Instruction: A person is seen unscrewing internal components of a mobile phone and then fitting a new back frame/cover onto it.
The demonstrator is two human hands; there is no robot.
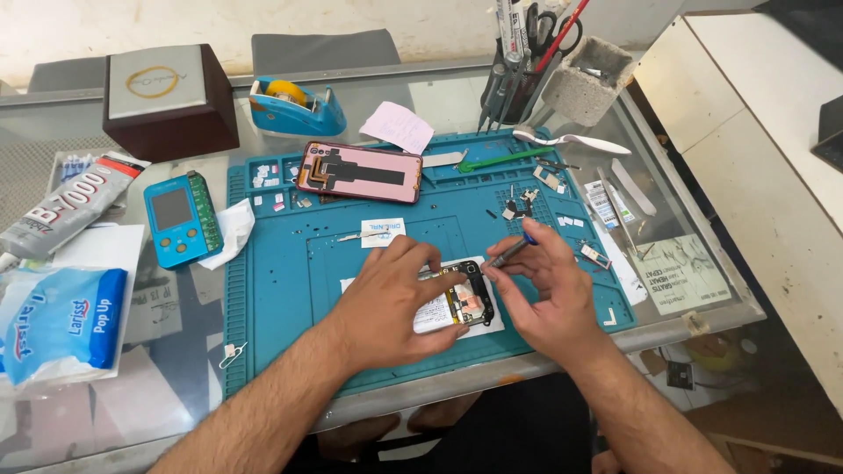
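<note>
My forearms come up from the near edge of the table (pixel 615 338), and my left hand (pixel 395 303) lies palm down on the opened phone (pixel 461 298), fingers spread flat over its left part and pressing it to the blue work mat (pixel 281 290); this grip is a flat press, not a clench. The phone sits between my two hands, its long axis running left to right across the mat, with the exposed board end pointing right, toward my other hand. My right hand (pixel 549 290) is pinched shut on a thin screwdriver (pixel 512 252), whose shaft slants from the blue cap up right down to the left, so its tip sits just at the phone's upper right corner; the right grip is the nearer one to that exposed end. Farther off on the mat lies a detached pink screen panel (pixel 360 171), also lengthwise left to right, with small screws and parts (pixel 527 202) scattered to its right. Left of the mat sits a small blue handheld device (pixel 180 219). Beyond, a tape dispenser (pixel 294 107) and a tool holder (pixel 527 61) stand at the far side.
</note>
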